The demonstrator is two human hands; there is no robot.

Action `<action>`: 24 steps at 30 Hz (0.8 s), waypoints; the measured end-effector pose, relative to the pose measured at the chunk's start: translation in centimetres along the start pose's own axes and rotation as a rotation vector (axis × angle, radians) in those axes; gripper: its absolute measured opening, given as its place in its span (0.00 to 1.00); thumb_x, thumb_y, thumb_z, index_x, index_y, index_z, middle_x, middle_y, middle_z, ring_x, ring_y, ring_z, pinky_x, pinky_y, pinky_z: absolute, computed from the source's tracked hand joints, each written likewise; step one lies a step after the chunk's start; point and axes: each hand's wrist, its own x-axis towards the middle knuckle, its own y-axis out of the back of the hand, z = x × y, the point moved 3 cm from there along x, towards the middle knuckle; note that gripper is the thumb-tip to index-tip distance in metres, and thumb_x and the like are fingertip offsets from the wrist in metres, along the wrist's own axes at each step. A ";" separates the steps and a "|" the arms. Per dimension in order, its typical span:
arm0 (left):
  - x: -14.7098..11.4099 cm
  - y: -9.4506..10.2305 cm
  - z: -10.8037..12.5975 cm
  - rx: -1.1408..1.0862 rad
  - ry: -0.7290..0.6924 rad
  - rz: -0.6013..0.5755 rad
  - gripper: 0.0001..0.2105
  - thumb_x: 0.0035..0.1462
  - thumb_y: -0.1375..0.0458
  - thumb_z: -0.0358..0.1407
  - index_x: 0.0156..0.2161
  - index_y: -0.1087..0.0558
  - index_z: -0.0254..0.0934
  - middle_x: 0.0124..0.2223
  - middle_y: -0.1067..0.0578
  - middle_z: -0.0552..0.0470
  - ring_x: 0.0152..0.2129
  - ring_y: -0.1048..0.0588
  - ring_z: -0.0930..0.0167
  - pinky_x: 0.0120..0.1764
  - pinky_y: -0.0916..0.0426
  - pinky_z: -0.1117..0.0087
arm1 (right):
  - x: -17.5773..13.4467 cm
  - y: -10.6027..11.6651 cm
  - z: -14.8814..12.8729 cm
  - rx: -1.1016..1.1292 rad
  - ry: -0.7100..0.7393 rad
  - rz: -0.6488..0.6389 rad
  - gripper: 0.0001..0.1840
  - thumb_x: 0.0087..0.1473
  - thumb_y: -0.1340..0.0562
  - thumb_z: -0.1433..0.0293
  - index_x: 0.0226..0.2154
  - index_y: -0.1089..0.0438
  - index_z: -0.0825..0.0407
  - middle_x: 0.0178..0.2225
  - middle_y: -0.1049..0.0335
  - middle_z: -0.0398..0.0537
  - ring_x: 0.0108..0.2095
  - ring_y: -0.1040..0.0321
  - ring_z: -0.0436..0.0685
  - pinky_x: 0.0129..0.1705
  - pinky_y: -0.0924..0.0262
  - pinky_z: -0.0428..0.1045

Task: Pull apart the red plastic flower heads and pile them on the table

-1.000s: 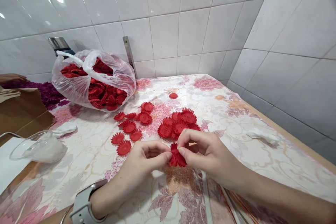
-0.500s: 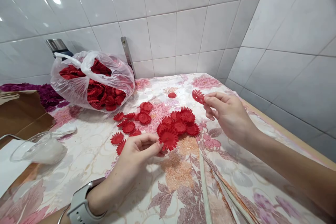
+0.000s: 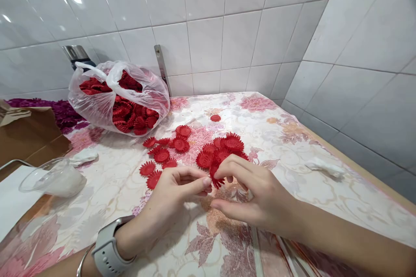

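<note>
We see glossy white wall tiles (image 3: 208, 30), a smooth, faintly shiny flowered tablecloth (image 3: 292, 147), matt red ribbed plastic-looking flowers (image 3: 224, 149), a thin crinkled clear plastic bag (image 3: 120, 95), matt brown cardboard (image 3: 29, 134), a clear plastic cup (image 3: 52, 177) and a smooth grey watch strap (image 3: 108, 249).

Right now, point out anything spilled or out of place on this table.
One small red flower piece lies alone, apart from the loose red flowers by both hands. Otherwise nothing stands out; the plastic bag holds its contents.
</note>
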 end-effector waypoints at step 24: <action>-0.4 -0.9 0.3 0.094 -0.015 -0.083 0.07 0.42 0.32 0.31 0.31 0.21 0.36 0.30 0.22 0.52 0.26 0.25 0.72 0.32 0.29 0.73 | -0.5 -0.9 1.9 0.676 -0.669 -0.038 0.04 0.47 0.38 0.72 0.24 0.34 0.52 0.23 0.39 0.40 0.23 0.43 0.47 0.23 0.49 0.45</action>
